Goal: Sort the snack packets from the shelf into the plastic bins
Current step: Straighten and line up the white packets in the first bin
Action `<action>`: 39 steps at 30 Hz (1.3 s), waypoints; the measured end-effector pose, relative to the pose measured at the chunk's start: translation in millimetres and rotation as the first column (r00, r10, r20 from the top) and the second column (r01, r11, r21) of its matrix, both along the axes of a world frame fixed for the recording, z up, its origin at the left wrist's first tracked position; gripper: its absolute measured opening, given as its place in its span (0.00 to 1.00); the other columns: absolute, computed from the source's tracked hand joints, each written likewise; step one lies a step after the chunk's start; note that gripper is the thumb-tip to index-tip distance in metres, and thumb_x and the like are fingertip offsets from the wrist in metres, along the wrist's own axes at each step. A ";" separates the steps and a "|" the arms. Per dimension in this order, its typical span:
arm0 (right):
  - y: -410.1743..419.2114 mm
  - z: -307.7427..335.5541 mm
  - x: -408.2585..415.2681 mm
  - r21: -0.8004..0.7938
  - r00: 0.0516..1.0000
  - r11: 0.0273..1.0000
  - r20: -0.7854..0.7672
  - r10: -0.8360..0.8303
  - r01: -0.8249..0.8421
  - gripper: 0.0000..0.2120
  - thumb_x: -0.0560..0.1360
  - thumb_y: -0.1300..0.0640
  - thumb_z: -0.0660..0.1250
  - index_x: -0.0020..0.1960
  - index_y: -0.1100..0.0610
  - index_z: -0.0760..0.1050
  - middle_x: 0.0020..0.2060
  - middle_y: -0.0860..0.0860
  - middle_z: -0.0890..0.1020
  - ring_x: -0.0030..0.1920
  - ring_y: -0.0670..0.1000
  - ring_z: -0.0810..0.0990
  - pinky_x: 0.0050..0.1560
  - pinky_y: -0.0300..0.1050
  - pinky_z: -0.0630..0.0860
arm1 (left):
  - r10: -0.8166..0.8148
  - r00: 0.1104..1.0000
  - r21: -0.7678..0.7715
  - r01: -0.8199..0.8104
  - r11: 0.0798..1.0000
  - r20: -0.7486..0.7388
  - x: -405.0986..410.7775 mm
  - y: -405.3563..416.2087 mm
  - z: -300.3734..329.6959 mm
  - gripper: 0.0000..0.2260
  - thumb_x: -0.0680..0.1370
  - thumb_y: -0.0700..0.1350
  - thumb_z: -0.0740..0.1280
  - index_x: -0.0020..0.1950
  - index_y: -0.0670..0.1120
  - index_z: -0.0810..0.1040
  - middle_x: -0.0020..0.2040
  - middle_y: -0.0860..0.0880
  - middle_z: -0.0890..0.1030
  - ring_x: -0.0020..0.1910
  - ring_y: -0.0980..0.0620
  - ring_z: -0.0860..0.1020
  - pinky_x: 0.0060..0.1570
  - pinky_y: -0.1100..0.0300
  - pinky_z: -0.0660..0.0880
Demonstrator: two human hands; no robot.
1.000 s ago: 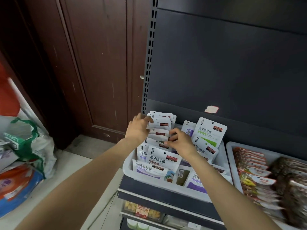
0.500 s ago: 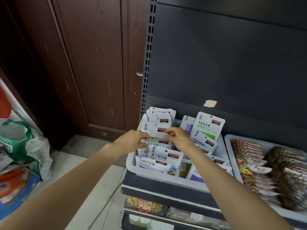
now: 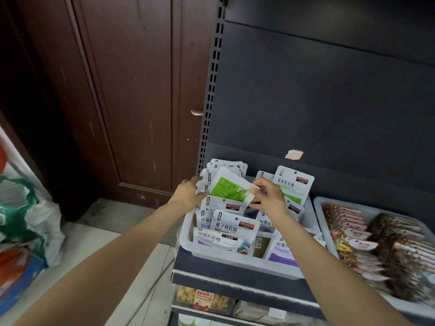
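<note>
- Packet with the green back [image 3: 229, 188]: a flat white pouch turned label-side away, tilted, lifted clear of the row beneath. It sits between the two hands, just above the upright packets in the white bin [image 3: 237, 260].
- Right hand [image 3: 270, 200]: thumb and fingertips pinch the packet's lower right corner, by the barcode. The grip is narrow, on the edge only.
- Left hand [image 3: 188, 192]: it lies against the packet's left side and the stack of white packets [image 3: 226, 164] behind it. Whether its fingers are curled round anything I cannot tell; the packet hides them.
- Handling, as I judge it: the pouch looks light and thin, soft film with sweets inside, so it will flop and swing from a corner pinch. The film is likely smooth and could slide out of a loose hold.
- Where to hold: the sealed top or bottom edge is the stiffest part; a pinch there, or a flat hand under the body, should keep it steady.
- Beyond the right forearm, on its outer side, a second bin [image 3: 317, 205] holds rows of red and dark packets [image 3: 348, 222].
</note>
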State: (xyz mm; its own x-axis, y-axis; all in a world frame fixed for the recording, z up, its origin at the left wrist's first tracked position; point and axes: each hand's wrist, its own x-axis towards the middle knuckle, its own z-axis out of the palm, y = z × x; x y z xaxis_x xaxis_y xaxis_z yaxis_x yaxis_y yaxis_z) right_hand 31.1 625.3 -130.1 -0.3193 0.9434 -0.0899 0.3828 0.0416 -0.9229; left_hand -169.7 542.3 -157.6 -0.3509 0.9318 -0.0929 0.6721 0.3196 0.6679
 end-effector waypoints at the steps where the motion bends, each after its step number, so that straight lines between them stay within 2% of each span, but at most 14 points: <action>1: -1.6 0.5 2.4 -0.025 1.000 1.000 0.001 0.000 0.000 0.09 0.78 0.69 0.61 0.43 0.57 0.72 0.47 0.57 0.78 0.45 0.58 0.80 0.46 0.55 0.81 | -0.024 1.000 0.010 0.024 1.000 0.016 0.3 1.1 1.0 0.16 0.78 0.45 0.65 0.66 0.43 0.73 0.59 0.42 0.77 0.60 0.44 0.75 0.54 0.62 0.67; 4: -1.2 -6.5 7.0 -0.059 0.999 0.998 0.047 -0.016 0.019 0.05 0.78 0.69 0.60 0.48 0.61 0.70 0.51 0.59 0.78 0.45 0.58 0.80 0.42 0.51 0.81 | -0.069 0.992 0.016 0.068 0.998 0.101 1.9 3.7 1.7 0.05 0.78 0.42 0.65 0.50 0.44 0.79 0.52 0.43 0.81 0.42 0.48 0.80 0.45 0.65 0.70; 6: 1.8 -9.4 7.6 0.039 0.975 0.999 0.224 0.007 -0.016 0.05 0.78 0.68 0.60 0.48 0.58 0.70 0.54 0.58 0.79 0.49 0.57 0.79 0.47 0.52 0.80 | -0.070 0.992 0.005 0.070 0.998 0.107 2.7 7.4 1.6 0.03 0.78 0.42 0.66 0.45 0.47 0.78 0.46 0.43 0.82 0.36 0.50 0.79 0.40 0.64 0.70; 8: 2.3 -3.0 3.9 0.159 0.905 0.976 0.419 0.072 -0.151 0.05 0.77 0.61 0.64 0.53 0.56 0.71 0.53 0.51 0.78 0.50 0.53 0.77 0.49 0.47 0.75 | -0.052 0.996 0.005 0.052 0.999 0.073 5.3 10.5 5.1 0.03 0.77 0.44 0.67 0.47 0.47 0.80 0.45 0.46 0.81 0.43 0.49 0.79 0.41 0.63 0.72; 11: 4.9 8.6 -7.2 0.186 0.884 0.950 0.444 0.148 -0.253 0.07 0.78 0.57 0.64 0.56 0.55 0.73 0.49 0.49 0.78 0.50 0.53 0.77 0.50 0.48 0.72 | -0.043 0.998 0.056 0.041 0.998 0.042 9.1 13.4 7.6 0.05 0.76 0.45 0.68 0.49 0.46 0.81 0.45 0.47 0.82 0.48 0.48 0.79 0.45 0.61 0.74; 14: 8.6 8.2 -14.8 0.183 0.881 0.958 0.458 0.116 -0.221 0.04 0.78 0.59 0.62 0.51 0.59 0.74 0.45 0.54 0.78 0.47 0.55 0.75 0.44 0.46 0.67 | -0.071 0.990 0.033 0.068 0.997 0.123 4.5 10.6 5.7 0.07 0.76 0.47 0.68 0.52 0.46 0.79 0.49 0.45 0.82 0.50 0.49 0.79 0.44 0.64 0.71; 18: 10.9 -5.9 -16.0 0.174 0.875 0.979 0.484 0.009 -0.106 0.09 0.80 0.59 0.59 0.57 0.60 0.73 0.50 0.58 0.79 0.48 0.57 0.76 0.42 0.45 0.67 | -0.209 0.973 -0.209 0.225 0.952 0.094 -14.0 6.4 4.1 0.19 0.74 0.50 0.71 0.62 0.44 0.75 0.58 0.47 0.77 0.57 0.50 0.75 0.53 0.61 0.71; 22: 13.8 -14.3 -17.1 0.184 0.861 0.983 0.500 -0.092 -0.002 0.07 0.80 0.58 0.58 0.54 0.61 0.70 0.50 0.59 0.78 0.45 0.55 0.74 0.41 0.45 0.67 | -0.181 0.981 -0.176 0.191 0.966 0.068 -20.8 8.6 11.6 0.14 0.73 0.43 0.72 0.58 0.44 0.78 0.50 0.46 0.79 0.50 0.50 0.75 0.49 0.62 0.71; 25: 8.5 -10.6 -18.3 0.220 0.841 0.975 0.534 -0.090 -0.036 0.24 0.77 0.57 0.65 0.70 0.57 0.60 0.63 0.58 0.71 0.61 0.58 0.72 0.54 0.51 0.72 | -0.047 0.996 -0.026 0.049 0.998 0.081 -17.3 12.3 18.0 0.07 0.76 0.39 0.68 0.53 0.45 0.80 0.46 0.45 0.80 0.45 0.48 0.77 0.48 0.56 0.76; 28: -0.2 -4.5 -18.8 0.278 0.856 0.948 0.517 -0.012 -0.155 0.37 0.74 0.57 0.70 0.75 0.50 0.52 0.71 0.54 0.59 0.71 0.55 0.61 0.67 0.53 0.67 | 0.010 0.991 0.057 -0.018 0.998 0.130 -14.6 14.1 25.9 0.06 0.78 0.38 0.64 0.52 0.42 0.80 0.47 0.43 0.81 0.45 0.45 0.80 0.48 0.53 0.80; 30: -2.1 -0.9 -17.0 0.315 0.861 0.928 0.508 0.009 -0.196 0.32 0.75 0.57 0.69 0.73 0.48 0.58 0.69 0.52 0.61 0.70 0.53 0.63 0.64 0.50 0.69 | 0.008 0.993 0.119 -0.022 0.993 0.116 -11.1 14.4 31.4 0.06 0.78 0.38 0.64 0.52 0.42 0.80 0.47 0.42 0.81 0.45 0.45 0.80 0.47 0.55 0.80; 33: -2.5 9.1 -10.8 0.403 0.802 0.888 0.593 -0.068 -0.223 0.06 0.78 0.53 0.64 0.53 0.52 0.72 0.54 0.51 0.73 0.57 0.52 0.71 0.48 0.43 0.70 | 0.003 0.996 0.224 -0.024 0.974 0.091 -1.4 16.5 34.4 0.07 0.78 0.37 0.64 0.50 0.41 0.82 0.46 0.46 0.82 0.45 0.51 0.77 0.46 0.62 0.75; 36: -4.4 17.2 -2.1 0.427 0.770 0.893 0.615 -0.170 -0.144 0.10 0.79 0.52 0.62 0.40 0.53 0.67 0.33 0.48 0.72 0.39 0.52 0.72 0.33 0.42 0.63 | 0.146 0.976 0.230 -0.181 0.956 0.161 11.4 21.7 33.4 0.06 0.77 0.42 0.67 0.51 0.40 0.77 0.46 0.47 0.79 0.45 0.51 0.75 0.42 0.64 0.68; 39: -6.4 20.3 2.2 0.461 0.787 0.886 0.567 -0.243 -0.059 0.11 0.78 0.54 0.63 0.38 0.53 0.67 0.31 0.50 0.73 0.36 0.53 0.72 0.32 0.43 0.65 | 0.184 0.948 0.096 -0.215 0.972 0.260 22.1 28.1 29.3 0.12 0.77 0.49 0.68 0.53 0.41 0.74 0.50 0.45 0.78 0.47 0.49 0.77 0.45 0.59 0.72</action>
